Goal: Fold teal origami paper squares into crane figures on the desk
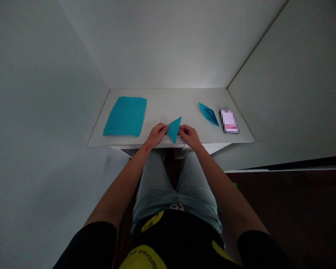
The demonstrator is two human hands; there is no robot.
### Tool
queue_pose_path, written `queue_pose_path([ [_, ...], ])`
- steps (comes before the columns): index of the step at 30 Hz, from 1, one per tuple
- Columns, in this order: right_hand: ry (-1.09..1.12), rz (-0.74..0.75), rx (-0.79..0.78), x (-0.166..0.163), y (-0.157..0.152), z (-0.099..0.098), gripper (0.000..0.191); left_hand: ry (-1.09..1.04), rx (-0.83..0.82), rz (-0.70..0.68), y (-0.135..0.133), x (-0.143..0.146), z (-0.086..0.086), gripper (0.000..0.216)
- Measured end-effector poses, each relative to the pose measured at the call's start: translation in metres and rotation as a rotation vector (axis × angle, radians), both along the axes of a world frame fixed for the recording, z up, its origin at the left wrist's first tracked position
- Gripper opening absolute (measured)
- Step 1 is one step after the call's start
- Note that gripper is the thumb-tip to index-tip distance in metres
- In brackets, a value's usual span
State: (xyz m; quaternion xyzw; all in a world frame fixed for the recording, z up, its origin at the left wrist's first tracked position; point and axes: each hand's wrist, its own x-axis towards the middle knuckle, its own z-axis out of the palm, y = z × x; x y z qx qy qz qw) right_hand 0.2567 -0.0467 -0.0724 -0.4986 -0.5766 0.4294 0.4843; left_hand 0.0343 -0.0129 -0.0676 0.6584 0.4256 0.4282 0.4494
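Note:
A small blue paper folded into a triangle [174, 129] lies near the front edge of the white table [170, 102]. My left hand [156, 134] pinches its left edge with curled fingers. My right hand [189, 135] pinches its right edge the same way. Both hands rest on the table with the paper between them.
A stack of flat blue paper sheets [126, 116] lies at the table's left. A folded blue paper shape [209, 113] sits at the right, beside a phone [229, 121]. White walls close in on three sides. My legs are under the table's front edge.

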Motion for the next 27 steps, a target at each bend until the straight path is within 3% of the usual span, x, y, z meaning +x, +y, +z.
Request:
queue_pose_path([
  [8, -0.174, 0.019, 0.012, -0.006, -0.002, 0.001, 0.033, -0.031, 0.018, -0.026, -0.002, 0.004, -0.001, 0.04],
  [15, -0.163, -0.044, 0.07, -0.01, 0.002, 0.003, 0.029, 0.034, 0.106, 0.011, -0.018, 0.012, 0.004, 0.068],
  [21, -0.042, -0.012, 0.024, -0.008, 0.005, 0.0, 0.044, -0.037, 0.031, -0.005, -0.011, 0.008, 0.005, 0.042],
  [27, 0.026, -0.007, -0.005, -0.007, 0.005, 0.003, 0.056, -0.129, -0.054, 0.034, -0.008, 0.006, 0.008, 0.038],
])
